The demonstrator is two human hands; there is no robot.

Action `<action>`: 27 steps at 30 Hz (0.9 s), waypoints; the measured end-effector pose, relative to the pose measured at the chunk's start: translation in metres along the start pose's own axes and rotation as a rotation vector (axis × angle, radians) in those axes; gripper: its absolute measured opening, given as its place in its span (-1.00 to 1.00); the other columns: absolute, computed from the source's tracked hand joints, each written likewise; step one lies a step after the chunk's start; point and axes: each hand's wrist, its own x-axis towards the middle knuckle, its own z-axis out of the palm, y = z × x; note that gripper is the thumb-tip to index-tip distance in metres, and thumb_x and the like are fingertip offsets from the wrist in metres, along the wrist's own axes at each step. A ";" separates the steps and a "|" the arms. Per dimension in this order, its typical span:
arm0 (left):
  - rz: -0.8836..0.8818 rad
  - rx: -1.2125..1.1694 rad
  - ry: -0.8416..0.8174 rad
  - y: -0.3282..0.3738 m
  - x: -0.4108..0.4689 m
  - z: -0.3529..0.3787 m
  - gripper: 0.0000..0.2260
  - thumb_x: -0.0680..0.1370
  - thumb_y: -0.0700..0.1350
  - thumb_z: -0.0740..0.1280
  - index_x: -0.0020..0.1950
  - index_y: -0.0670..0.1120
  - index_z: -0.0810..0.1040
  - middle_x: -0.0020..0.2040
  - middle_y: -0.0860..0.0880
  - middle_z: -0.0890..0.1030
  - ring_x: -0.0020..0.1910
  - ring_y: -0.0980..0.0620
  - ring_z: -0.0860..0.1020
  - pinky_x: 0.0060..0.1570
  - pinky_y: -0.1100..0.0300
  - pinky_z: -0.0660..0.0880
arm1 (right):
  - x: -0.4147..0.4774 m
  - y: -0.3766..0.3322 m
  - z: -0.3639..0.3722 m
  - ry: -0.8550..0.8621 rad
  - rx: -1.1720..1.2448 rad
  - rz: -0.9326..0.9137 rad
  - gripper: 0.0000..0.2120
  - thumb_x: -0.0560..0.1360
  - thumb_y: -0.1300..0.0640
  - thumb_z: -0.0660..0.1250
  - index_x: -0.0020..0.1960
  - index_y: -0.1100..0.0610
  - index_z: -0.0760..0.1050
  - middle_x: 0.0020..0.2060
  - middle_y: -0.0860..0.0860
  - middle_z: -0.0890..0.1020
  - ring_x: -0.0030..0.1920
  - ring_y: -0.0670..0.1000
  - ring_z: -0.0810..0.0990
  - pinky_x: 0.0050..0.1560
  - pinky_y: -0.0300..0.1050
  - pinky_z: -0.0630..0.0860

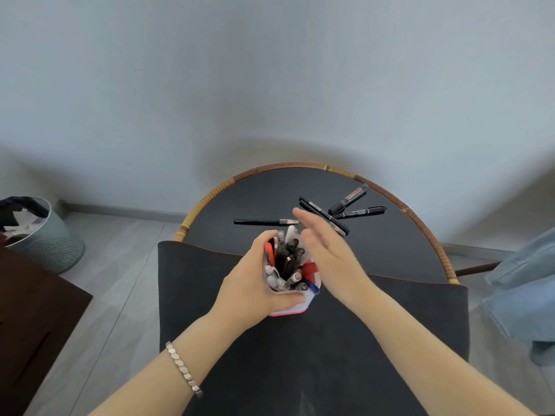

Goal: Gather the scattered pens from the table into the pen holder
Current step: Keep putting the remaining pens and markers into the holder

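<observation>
At the far left we see a grey-green bin (51,235) standing on the floor, with a dark cabinet (33,313) nearer to us. On our left wrist sits a silver bracelet (183,369). Our left hand (255,283) wraps around the pen holder (295,306), its grip pressed against the white wall with the thumb across the near side and the fingers around the far left side. The holder stands on a dark mat (192,283) that covers the near part of the round desk (261,190), and it is crowded with pens, black, white and red, standing upright. Beyond the holder a single black pen (264,222) lies flat on the desk. Our right hand (327,253) hovers just right of the holder, its grip spread flat and holding nothing. Farther right, a whiteboard marker (350,198) and three other black pens (360,212) lie in a loose cluster. At the right edge hangs pale blue cloth (522,283).
</observation>
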 end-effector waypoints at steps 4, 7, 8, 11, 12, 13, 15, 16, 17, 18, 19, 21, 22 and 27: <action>0.003 -0.020 -0.018 0.003 -0.001 0.000 -0.29 0.21 0.02 0.54 -0.01 0.58 0.14 -0.04 0.62 0.40 -0.03 0.59 0.41 -0.05 0.41 0.36 | -0.009 0.022 -0.022 0.284 -0.093 -0.044 -0.76 0.51 0.25 0.23 0.04 -0.05 0.52 -0.02 -0.10 0.61 -0.12 -0.40 0.51 -0.12 -0.62 0.40; -0.014 -0.023 -0.016 0.002 0.000 0.001 -0.28 0.18 0.08 0.54 0.04 0.55 0.13 -0.01 0.60 0.41 0.00 0.57 0.42 0.03 0.36 0.39 | -0.015 0.028 -0.029 0.232 -0.173 -0.016 -0.82 0.46 0.20 0.33 -0.08 -0.08 0.55 -0.17 -0.14 0.63 -0.16 -0.29 0.56 -0.17 -0.59 0.43; -0.017 -0.013 -0.014 0.001 0.000 0.001 -0.28 0.17 0.10 0.53 0.06 0.54 0.12 0.00 0.61 0.40 0.00 0.57 0.41 0.05 0.34 0.40 | -0.017 0.027 -0.027 0.213 -0.190 -0.019 -0.83 0.45 0.19 0.34 -0.07 -0.07 0.56 -0.18 -0.14 0.63 -0.15 -0.25 0.56 -0.18 -0.58 0.43; -0.014 -0.004 -0.007 0.001 0.000 0.002 -0.27 0.15 0.13 0.52 0.09 0.52 0.12 0.02 0.60 0.40 0.02 0.53 0.42 0.09 0.29 0.42 | -0.016 0.022 -0.021 0.196 -0.269 -0.077 -0.81 0.43 0.22 0.36 -0.02 -0.01 0.57 -0.19 -0.12 0.61 -0.11 -0.20 0.55 -0.17 -0.57 0.43; -0.018 -0.008 -0.002 0.000 0.000 0.002 -0.26 0.15 0.12 0.53 0.10 0.51 0.13 0.02 0.58 0.41 0.03 0.48 0.45 0.12 0.25 0.44 | -0.015 0.020 -0.019 0.190 -0.287 -0.103 -0.81 0.43 0.22 0.37 0.00 0.01 0.59 -0.19 -0.11 0.59 -0.13 -0.18 0.55 -0.17 -0.56 0.44; -0.021 -0.009 0.003 0.000 0.000 0.002 -0.25 0.16 0.11 0.54 0.12 0.50 0.13 0.03 0.55 0.42 0.05 0.42 0.48 0.15 0.21 0.46 | -0.014 0.017 -0.017 0.184 -0.303 -0.125 -0.81 0.43 0.21 0.37 0.01 0.02 0.60 -0.19 -0.11 0.58 -0.17 -0.15 0.56 -0.17 -0.53 0.45; -0.016 0.000 0.005 -0.001 0.000 0.002 -0.23 0.17 0.09 0.54 0.12 0.50 0.11 0.02 0.51 0.45 0.07 0.37 0.49 0.17 0.17 0.47 | -0.011 0.012 -0.013 0.170 -0.336 -0.147 -0.81 0.42 0.20 0.38 0.02 0.05 0.61 -0.18 -0.06 0.56 -0.21 -0.10 0.55 -0.16 -0.40 0.49; -0.012 0.012 0.004 -0.001 0.000 0.002 -0.23 0.18 0.08 0.55 0.11 0.51 0.10 0.01 0.49 0.46 0.07 0.35 0.49 0.17 0.17 0.47 | -0.009 0.009 -0.011 0.164 -0.356 -0.151 -0.82 0.43 0.19 0.38 0.02 0.06 0.62 -0.17 -0.03 0.56 -0.19 -0.06 0.55 -0.14 -0.33 0.50; -0.009 0.018 0.006 -0.001 0.001 0.002 -0.22 0.18 0.06 0.55 0.11 0.51 0.09 0.00 0.47 0.46 0.07 0.31 0.50 0.17 0.16 0.48 | -0.008 0.007 -0.009 0.165 -0.377 -0.156 -0.82 0.43 0.19 0.37 0.02 0.08 0.63 -0.16 0.00 0.57 -0.17 -0.02 0.56 -0.11 -0.25 0.51; -0.006 0.018 0.009 -0.002 0.000 0.002 -0.21 0.19 0.04 0.56 0.11 0.51 0.09 -0.01 0.48 0.46 0.07 0.28 0.50 0.16 0.16 0.48 | -0.006 0.005 -0.007 0.170 -0.401 -0.160 -0.83 0.44 0.18 0.36 0.01 0.08 0.63 -0.14 0.03 0.58 -0.16 0.00 0.55 -0.10 -0.17 0.53; -0.001 0.017 0.013 -0.002 0.000 0.002 -0.21 0.19 0.03 0.57 0.11 0.51 0.09 -0.01 0.48 0.45 0.07 0.27 0.51 0.14 0.17 0.48 | -0.004 0.003 -0.005 0.178 -0.430 -0.166 -0.84 0.45 0.16 0.34 0.01 0.08 0.63 -0.13 0.04 0.58 -0.17 -0.01 0.54 -0.09 -0.12 0.54; 0.003 0.020 0.018 -0.002 0.000 0.002 -0.21 0.20 0.01 0.57 0.10 0.50 0.09 0.00 0.45 0.46 0.08 0.26 0.50 0.13 0.20 0.48 | -0.002 0.001 -0.004 0.185 -0.491 -0.175 -0.84 0.47 0.11 0.32 0.01 0.05 0.63 -0.12 0.01 0.57 -0.19 -0.06 0.49 -0.09 -0.10 0.53; 0.002 0.020 0.018 -0.001 0.000 0.003 -0.21 0.20 0.01 0.57 0.11 0.50 0.09 0.01 0.43 0.46 0.08 0.27 0.50 0.12 0.22 0.47 | -0.002 0.002 -0.004 0.190 -0.509 -0.174 -0.84 0.47 0.09 0.32 0.01 0.03 0.63 -0.13 -0.03 0.55 -0.20 -0.08 0.47 -0.10 -0.11 0.52; 0.023 -0.017 -0.039 0.009 -0.002 -0.001 -0.27 0.26 -0.07 0.55 0.04 0.52 0.13 -0.02 0.44 0.46 0.00 0.52 0.43 -0.13 0.55 0.37 | -0.008 0.012 -0.020 0.072 -0.434 -0.125 -0.81 0.47 0.01 0.29 0.05 -0.07 0.58 -0.07 -0.10 0.48 -0.05 -0.14 0.45 -0.06 -0.28 0.42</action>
